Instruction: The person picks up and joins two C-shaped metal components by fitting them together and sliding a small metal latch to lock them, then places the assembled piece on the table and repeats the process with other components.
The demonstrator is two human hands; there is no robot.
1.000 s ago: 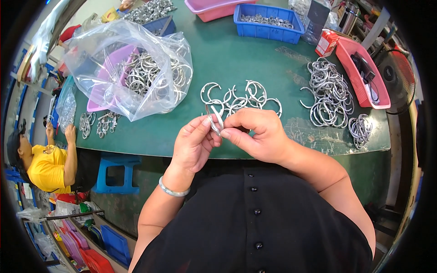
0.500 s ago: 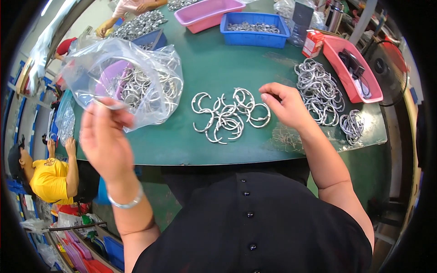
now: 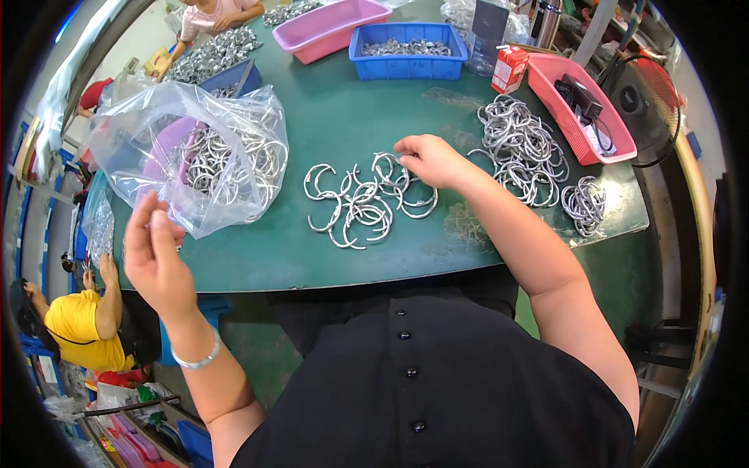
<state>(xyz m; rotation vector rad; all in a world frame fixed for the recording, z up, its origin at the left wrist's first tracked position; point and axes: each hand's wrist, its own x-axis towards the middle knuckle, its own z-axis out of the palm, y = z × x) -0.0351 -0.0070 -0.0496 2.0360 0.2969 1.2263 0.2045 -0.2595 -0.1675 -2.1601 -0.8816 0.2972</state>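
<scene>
My right hand is over the far right side of a loose group of silver, open-ended metal rings on the green table. Its thumb and forefinger are slightly apart, at the edge of one ring, which still lies on the table. My left hand is raised at the near left of a clear plastic bag. Its fingers are loosely bent and apart; I see nothing held, though the far fingers are partly hidden. Many similar rings and a purple tub show through the bag.
More rings lie in a large heap and a small bundle at the right. Behind stand a blue tub, pink tubs and a red carton. A person in yellow works at the left.
My right hand has moved left to the group of rings. My left hand has dropped from the bag's near edge toward me. The whole view has shifted slightly.
</scene>
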